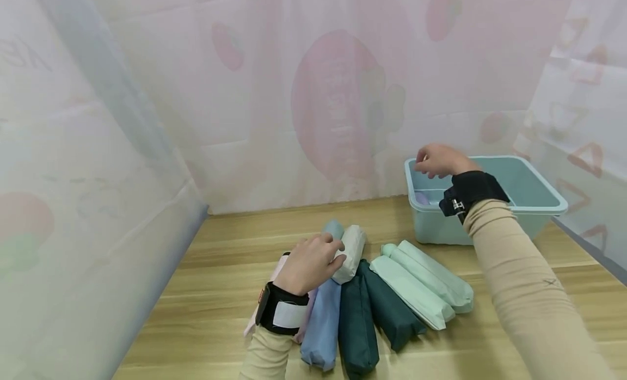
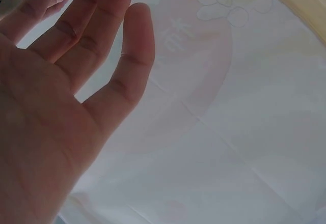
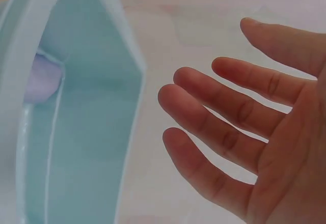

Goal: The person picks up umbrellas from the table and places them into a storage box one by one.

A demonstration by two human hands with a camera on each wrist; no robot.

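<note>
Several folded umbrellas in fabric sleeves lie fanned out on the wooden table (image 1: 220,293): a pale pink one (image 1: 251,325), a light blue one (image 1: 323,325), a white one (image 1: 354,249), two dark teal ones (image 1: 360,325) and two mint ones (image 1: 421,285). My left hand (image 1: 318,260) hovers over or rests on the left end of the row beside the white one; its fingers (image 2: 127,66) are straight and hold nothing. My right hand (image 1: 433,162) is above the left end of a light blue plastic bin (image 1: 539,206), fingers (image 3: 219,117) spread and empty. A lilac umbrella (image 1: 422,198) lies inside the bin (image 3: 127,66).
Pale printed curtains (image 1: 313,97) hang close behind the table and along its left and right sides. The bin stands at the back right corner. Bare wood shows at the left of the row and along the front right.
</note>
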